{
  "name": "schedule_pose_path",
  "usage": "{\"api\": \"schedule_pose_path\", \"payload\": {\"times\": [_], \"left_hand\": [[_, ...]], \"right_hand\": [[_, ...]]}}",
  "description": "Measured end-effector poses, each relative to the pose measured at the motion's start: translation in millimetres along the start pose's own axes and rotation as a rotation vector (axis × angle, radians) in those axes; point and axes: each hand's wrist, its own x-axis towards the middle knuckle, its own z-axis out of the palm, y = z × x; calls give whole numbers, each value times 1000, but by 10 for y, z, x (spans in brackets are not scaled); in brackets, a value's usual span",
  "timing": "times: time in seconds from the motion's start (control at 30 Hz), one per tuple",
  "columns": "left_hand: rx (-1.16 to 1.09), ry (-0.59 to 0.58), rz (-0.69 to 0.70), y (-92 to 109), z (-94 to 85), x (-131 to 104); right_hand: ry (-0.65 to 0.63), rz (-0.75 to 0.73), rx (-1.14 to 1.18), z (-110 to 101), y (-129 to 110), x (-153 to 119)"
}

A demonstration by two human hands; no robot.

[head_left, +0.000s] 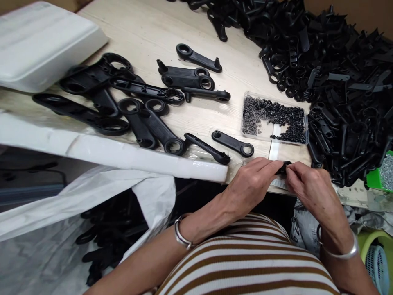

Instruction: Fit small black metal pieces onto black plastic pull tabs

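At the table's front edge my left hand [253,182] is closed on a small black plastic part [283,167], mostly hidden by my fingers. My right hand [310,184] pinches at the right end of that same part, its fingertips close to those of the left. Just beyond the hands sits a clear plastic box [256,136] with tiny springs [253,114] on its left side and small black pieces [293,123] on its right. A black crank-shaped handle [233,143] lies flat to the left of the box, near my left hand.
Several black handles [162,127] lie loosely on the left of the table [138,32]. A large heap of black parts [337,82] fills the right. A white foam strip [147,153] lines the front edge. A green tray [380,172] of small metal pieces stands far right.
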Motion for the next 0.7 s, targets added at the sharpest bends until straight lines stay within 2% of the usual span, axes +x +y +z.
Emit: {"api": "schedule_pose_path", "payload": {"times": [0.17,0.23,0.47,0.57,0.63,0.7], "left_hand": [[-17,-9,11,-7,7,-10],[-19,-8,19,-7,11,-7],[-25,7,0,3,-34,4],[-6,-26,-13,1,-86,2],[7,-40,-18,-2,-114,0],[21,-45,-13,-4,-131,-3]], "right_hand": [[-24,-52,-167,-13,-52,20],[-41,-45,-162,-27,-55,38],[-157,118,341,-66,169,63],[-51,112,359,-70,256,103],[52,41,314,-67,280,167],[99,-52,271,-56,287,253]]}}
